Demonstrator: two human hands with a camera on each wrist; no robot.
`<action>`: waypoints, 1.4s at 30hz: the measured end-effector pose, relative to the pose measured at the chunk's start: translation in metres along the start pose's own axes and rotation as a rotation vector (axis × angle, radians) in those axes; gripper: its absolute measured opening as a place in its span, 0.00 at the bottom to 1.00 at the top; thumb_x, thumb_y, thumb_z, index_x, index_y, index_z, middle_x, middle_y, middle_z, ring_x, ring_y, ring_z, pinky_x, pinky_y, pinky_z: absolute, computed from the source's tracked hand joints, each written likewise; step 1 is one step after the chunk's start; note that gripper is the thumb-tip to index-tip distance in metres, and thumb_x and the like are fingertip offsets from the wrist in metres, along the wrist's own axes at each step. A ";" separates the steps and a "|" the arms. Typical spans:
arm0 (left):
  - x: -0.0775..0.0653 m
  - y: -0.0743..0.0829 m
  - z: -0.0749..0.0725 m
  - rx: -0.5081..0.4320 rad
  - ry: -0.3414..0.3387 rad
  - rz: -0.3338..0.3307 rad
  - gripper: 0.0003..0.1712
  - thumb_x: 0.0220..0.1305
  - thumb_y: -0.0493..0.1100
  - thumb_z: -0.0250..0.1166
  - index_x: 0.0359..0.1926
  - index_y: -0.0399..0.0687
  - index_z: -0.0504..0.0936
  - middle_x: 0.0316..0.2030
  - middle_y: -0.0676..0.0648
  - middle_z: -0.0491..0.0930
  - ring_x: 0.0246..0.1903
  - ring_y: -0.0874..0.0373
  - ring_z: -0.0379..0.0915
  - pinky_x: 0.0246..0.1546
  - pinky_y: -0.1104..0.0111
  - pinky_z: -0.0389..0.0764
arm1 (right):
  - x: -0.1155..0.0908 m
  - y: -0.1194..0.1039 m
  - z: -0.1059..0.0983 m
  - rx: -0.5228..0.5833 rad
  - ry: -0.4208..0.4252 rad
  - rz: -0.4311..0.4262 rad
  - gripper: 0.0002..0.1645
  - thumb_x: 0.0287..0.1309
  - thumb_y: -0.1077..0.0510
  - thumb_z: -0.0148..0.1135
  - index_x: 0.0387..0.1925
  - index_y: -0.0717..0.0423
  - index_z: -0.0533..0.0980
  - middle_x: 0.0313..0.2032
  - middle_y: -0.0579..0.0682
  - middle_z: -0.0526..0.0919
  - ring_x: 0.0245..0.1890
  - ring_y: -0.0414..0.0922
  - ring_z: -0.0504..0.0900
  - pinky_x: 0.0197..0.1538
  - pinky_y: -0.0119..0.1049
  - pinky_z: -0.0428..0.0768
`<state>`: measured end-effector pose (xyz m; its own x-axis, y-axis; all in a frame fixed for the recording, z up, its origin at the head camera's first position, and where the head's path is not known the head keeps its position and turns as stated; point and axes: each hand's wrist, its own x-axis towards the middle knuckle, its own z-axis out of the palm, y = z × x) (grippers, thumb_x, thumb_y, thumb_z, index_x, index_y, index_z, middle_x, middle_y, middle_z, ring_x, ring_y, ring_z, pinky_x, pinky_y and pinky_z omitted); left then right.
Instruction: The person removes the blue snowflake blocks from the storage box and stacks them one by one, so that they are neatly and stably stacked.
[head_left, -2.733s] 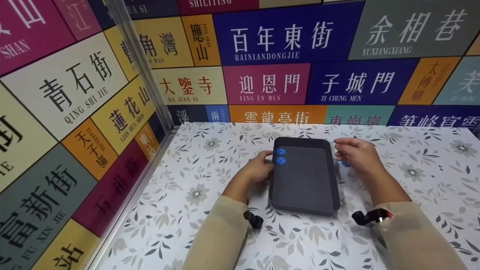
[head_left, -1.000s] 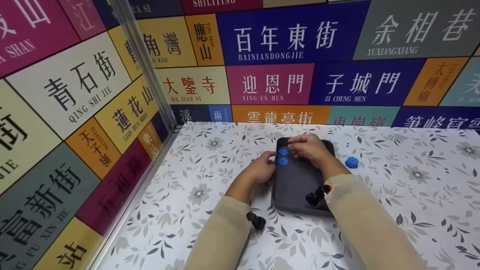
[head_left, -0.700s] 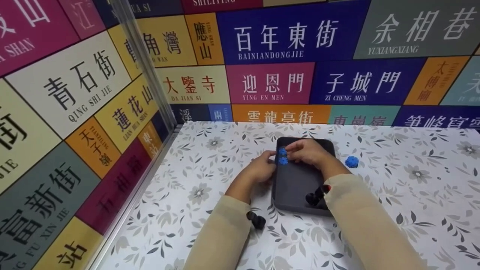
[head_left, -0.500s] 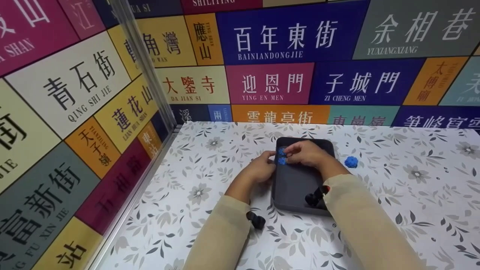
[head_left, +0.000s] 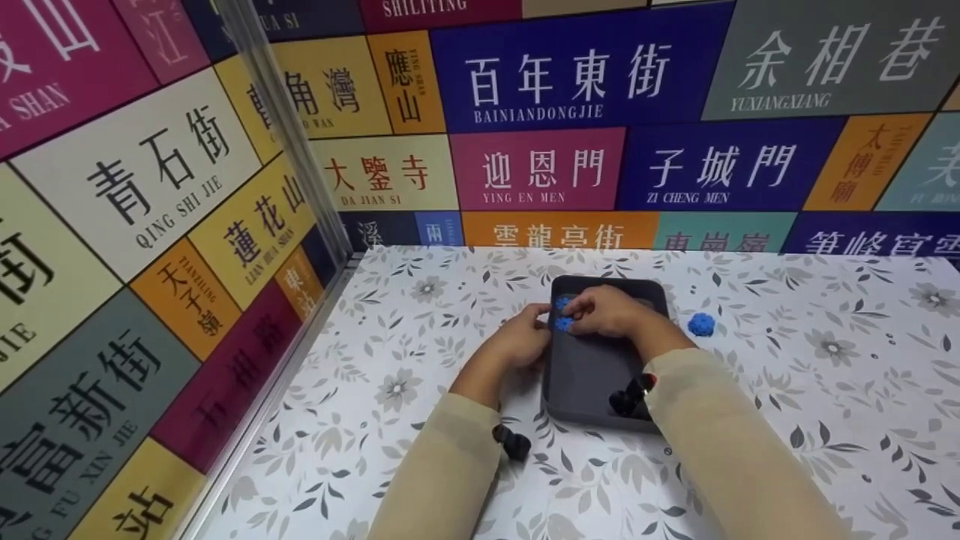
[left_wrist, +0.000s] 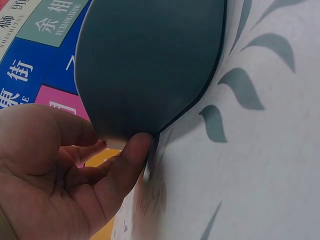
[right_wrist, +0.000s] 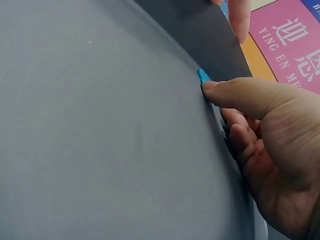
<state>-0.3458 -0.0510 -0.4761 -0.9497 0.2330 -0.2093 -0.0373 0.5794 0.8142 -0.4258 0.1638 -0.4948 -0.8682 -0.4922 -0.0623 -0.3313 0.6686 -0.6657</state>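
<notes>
A dark grey rectangular tray (head_left: 589, 379) lies on the table. My left hand (head_left: 521, 339) grips its left side, thumb and fingers at the edge in the left wrist view. Inside, near the far left corner, two blue flower-shaped discs sit one behind the other, the far disc (head_left: 562, 301) and the near disc (head_left: 562, 325). My right hand (head_left: 609, 311) reaches over the tray, its fingers curled and thumb and index tips right at these discs. In the right wrist view the thumb covers most of a blue disc (right_wrist: 202, 75) by the tray wall.
Right of the tray, a small cluster of blue discs (head_left: 701, 324) rests on the floral-patterned table (head_left: 750, 405). Panels with street names (head_left: 547, 166) stand behind the table and along its left side. The right forearm crosses the tray's near right corner.
My right hand has moved from beside the blue cluster leftward into the tray, then slightly nearer, down to the two discs. My left hand has kept its place at the tray's side.
</notes>
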 end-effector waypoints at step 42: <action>-0.003 0.000 0.001 -0.027 0.036 0.029 0.33 0.76 0.38 0.53 0.80 0.49 0.66 0.65 0.38 0.82 0.60 0.47 0.81 0.61 0.57 0.84 | -0.006 -0.042 -0.021 0.501 0.500 0.015 0.18 0.72 0.57 0.65 0.57 0.61 0.85 0.48 0.58 0.89 0.33 0.36 0.88 0.44 0.33 0.90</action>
<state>-0.3424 -0.0509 -0.4757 -0.9610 0.2211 -0.1661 -0.0173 0.5514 0.8340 -0.4141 0.1502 -0.4511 -0.9768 -0.0894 0.1948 -0.2123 0.2777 -0.9369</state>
